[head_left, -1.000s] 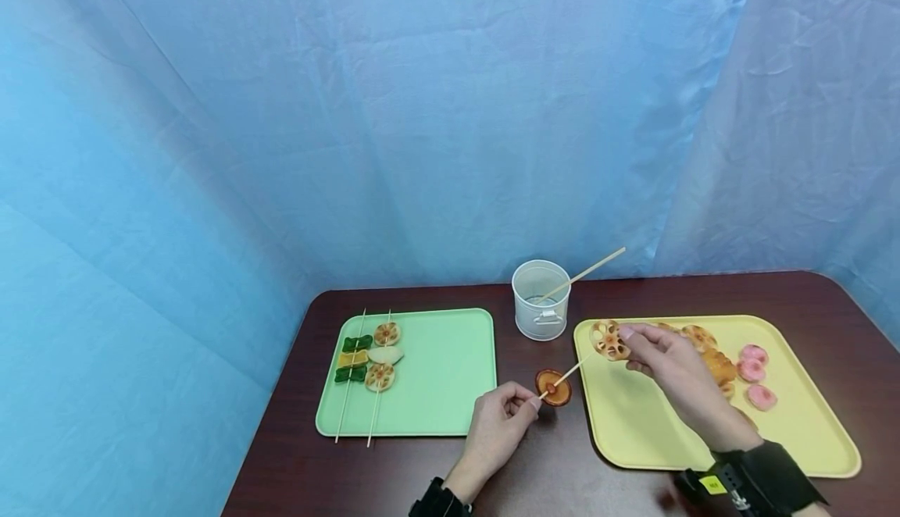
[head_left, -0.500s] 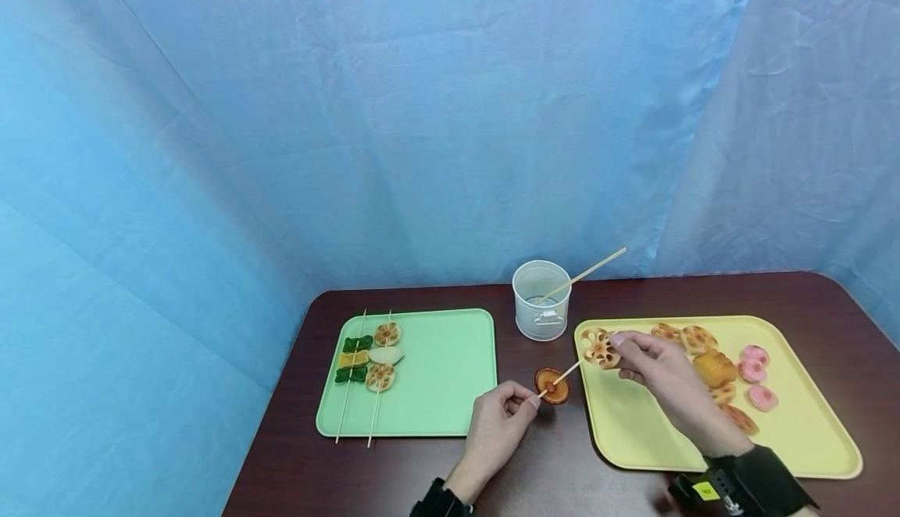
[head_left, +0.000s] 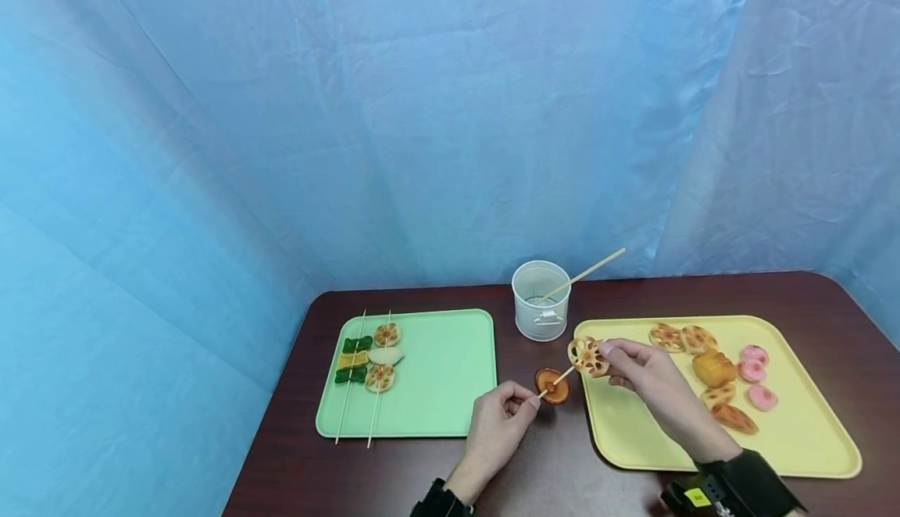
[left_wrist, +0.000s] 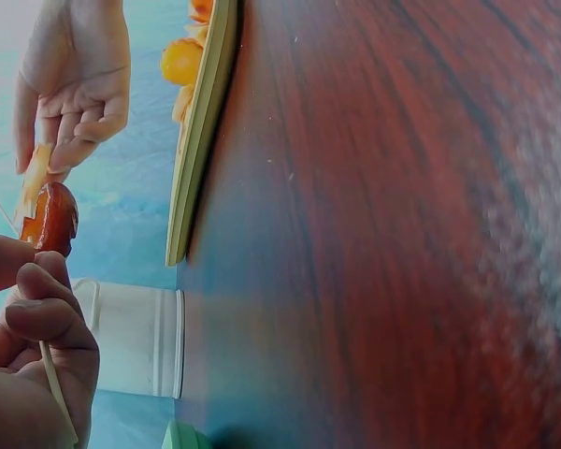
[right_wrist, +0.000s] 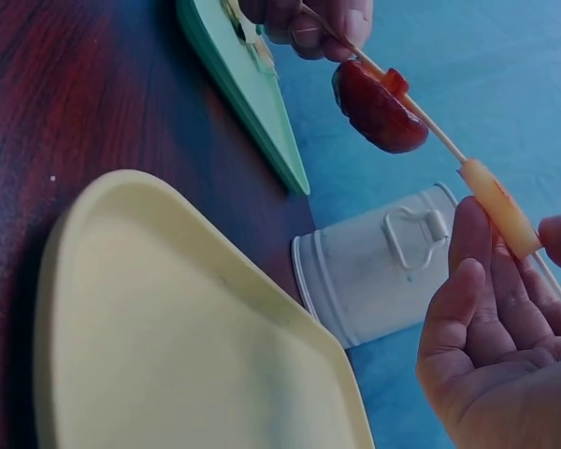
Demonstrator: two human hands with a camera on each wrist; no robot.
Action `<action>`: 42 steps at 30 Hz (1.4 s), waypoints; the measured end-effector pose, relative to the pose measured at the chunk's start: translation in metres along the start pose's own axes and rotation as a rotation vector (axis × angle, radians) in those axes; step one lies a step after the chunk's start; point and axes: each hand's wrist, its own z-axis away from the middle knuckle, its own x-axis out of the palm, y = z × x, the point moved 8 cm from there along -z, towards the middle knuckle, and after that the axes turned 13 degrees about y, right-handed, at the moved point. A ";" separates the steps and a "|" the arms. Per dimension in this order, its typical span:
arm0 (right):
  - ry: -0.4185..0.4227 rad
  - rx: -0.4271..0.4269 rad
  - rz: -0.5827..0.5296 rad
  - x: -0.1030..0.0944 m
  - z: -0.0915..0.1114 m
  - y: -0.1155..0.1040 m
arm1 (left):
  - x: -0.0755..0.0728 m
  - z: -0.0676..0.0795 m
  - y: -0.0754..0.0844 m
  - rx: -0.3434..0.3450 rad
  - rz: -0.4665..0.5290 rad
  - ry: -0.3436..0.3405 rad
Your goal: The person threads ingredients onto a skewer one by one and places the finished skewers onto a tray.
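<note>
My left hand (head_left: pixel 501 427) pinches a bamboo skewer (head_left: pixel 565 375) near its lower end. Threaded on it, just past the fingertips, is a brown mushroom piece (right_wrist: pixel 374 112) with a stem. Over the near-left part of the yellow tray (head_left: pixel 808 443), my right hand (head_left: pixel 654 396) holds a lotus root slice (head_left: pixel 587 357) by its edge between thumb and fingers. The slice meets the skewer's far part; in the right wrist view, skewer shows on both sides of it.
The green tray (head_left: pixel 450 376) at left bears two filled skewers, with green pieces (head_left: pixel 357 343) and lotus slices (head_left: pixel 380 377). Behind stands a small white bucket (head_left: pixel 526 318) with one skewer leaning out. Pink rounds (head_left: pixel 762 397) and a yellow-orange chunk (head_left: pixel 714 369) lie on the yellow tray.
My right hand has moved left and slightly down with the lotus root slice, bringing it to the skewer. The left hand has stayed almost still with the skewer and mushroom.
</note>
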 end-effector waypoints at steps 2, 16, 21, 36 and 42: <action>0.004 0.013 0.002 0.001 0.000 0.002 | 0.000 0.000 0.000 -0.005 0.001 -0.002; -0.007 0.013 0.000 0.011 0.005 0.003 | 0.001 0.000 0.000 -0.024 -0.003 -0.006; -0.010 0.025 0.016 0.013 0.006 0.004 | 0.001 0.000 0.000 -0.021 -0.005 -0.004; 0.016 -0.185 0.146 -0.022 -0.010 -0.015 | -0.006 -0.002 -0.002 -0.024 -0.003 0.013; 0.082 -0.298 0.378 -0.054 -0.023 -0.030 | -0.009 -0.002 -0.002 -0.026 0.002 0.021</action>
